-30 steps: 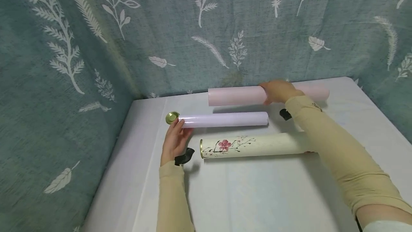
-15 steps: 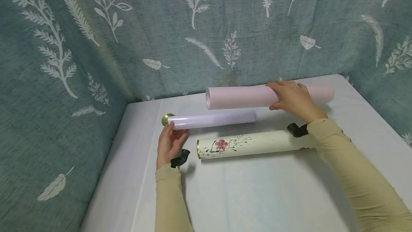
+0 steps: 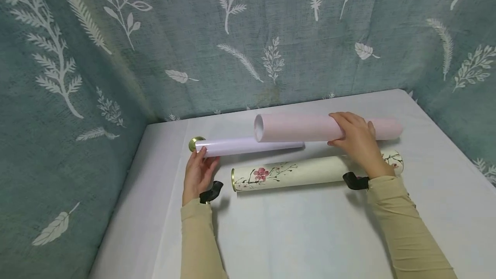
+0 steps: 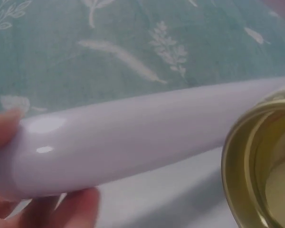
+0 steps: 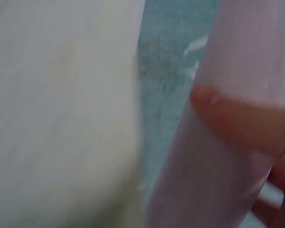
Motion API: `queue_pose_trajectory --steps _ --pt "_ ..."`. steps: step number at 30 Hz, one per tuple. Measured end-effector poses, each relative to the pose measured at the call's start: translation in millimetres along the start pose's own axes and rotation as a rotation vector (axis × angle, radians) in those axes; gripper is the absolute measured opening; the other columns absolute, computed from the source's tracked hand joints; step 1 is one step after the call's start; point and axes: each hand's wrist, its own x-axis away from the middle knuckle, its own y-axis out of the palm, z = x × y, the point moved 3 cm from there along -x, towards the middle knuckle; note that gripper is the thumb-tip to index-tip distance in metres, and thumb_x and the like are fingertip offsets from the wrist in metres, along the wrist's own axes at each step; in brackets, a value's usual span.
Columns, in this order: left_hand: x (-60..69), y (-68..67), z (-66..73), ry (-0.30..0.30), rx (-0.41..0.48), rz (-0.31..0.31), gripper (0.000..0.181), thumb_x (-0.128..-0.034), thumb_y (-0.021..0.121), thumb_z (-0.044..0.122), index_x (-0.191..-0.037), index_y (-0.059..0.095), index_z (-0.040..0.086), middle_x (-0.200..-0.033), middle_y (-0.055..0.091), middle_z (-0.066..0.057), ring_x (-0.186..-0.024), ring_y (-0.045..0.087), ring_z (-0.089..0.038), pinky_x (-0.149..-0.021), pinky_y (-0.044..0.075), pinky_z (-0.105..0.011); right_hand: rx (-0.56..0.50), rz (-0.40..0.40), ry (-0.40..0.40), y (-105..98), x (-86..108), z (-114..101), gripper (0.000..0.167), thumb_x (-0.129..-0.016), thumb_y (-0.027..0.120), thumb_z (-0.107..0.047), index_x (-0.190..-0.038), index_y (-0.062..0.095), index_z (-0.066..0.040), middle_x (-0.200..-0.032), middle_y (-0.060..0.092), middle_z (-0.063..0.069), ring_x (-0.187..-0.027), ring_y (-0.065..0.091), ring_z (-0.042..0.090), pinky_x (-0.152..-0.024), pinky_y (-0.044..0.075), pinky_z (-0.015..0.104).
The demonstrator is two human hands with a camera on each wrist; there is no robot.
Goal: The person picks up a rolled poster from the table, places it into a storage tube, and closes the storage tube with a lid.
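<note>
In the head view my left hand (image 3: 198,175) grips the left end of a thin, glossy pale-lilac paper roll (image 3: 240,145). Its thumb and fingers sit on opposite sides of that roll (image 4: 128,137) in the left wrist view. My right hand (image 3: 357,141) holds a thicker pink paper roll (image 3: 298,127) past its middle, the hollow left end facing left. This pink roll (image 5: 218,156) has a finger across it in the right wrist view. Nearest me lies a cream tube (image 3: 294,175) with painted blossoms and a gold-rimmed left end, partly covered by my right hand.
A round gold lid (image 3: 196,142) lies behind the left end of the lilac roll. The white-covered table (image 3: 294,236) meets a green leaf-patterned cloth (image 3: 186,46) at the back and left. Black wrist mounts (image 3: 211,193) jut inward beside both hands.
The right hand has lifted the pink roll and brought it toward me, over the lilac roll's right end. The left hand keeps its grip on the lilac roll, whose right end looks shifted left.
</note>
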Motion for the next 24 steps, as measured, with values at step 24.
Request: queue_pose_trajectory --steps 24 --pt "1.5 -12.5 4.1 -0.034 0.260 0.008 0.057 -0.0843 0.062 0.028 -0.130 0.030 0.016 -0.131 0.033 -0.007 -0.120 0.039 -0.023 -0.099 0.029 -0.046 0.003 0.140 -0.038 32 14.5 14 0.073 -0.060 0.082 -0.016 -0.126 0.050 -0.021 -0.128 0.046 0.003 -0.126 0.028 0.028 -0.095 -0.002 0.064"
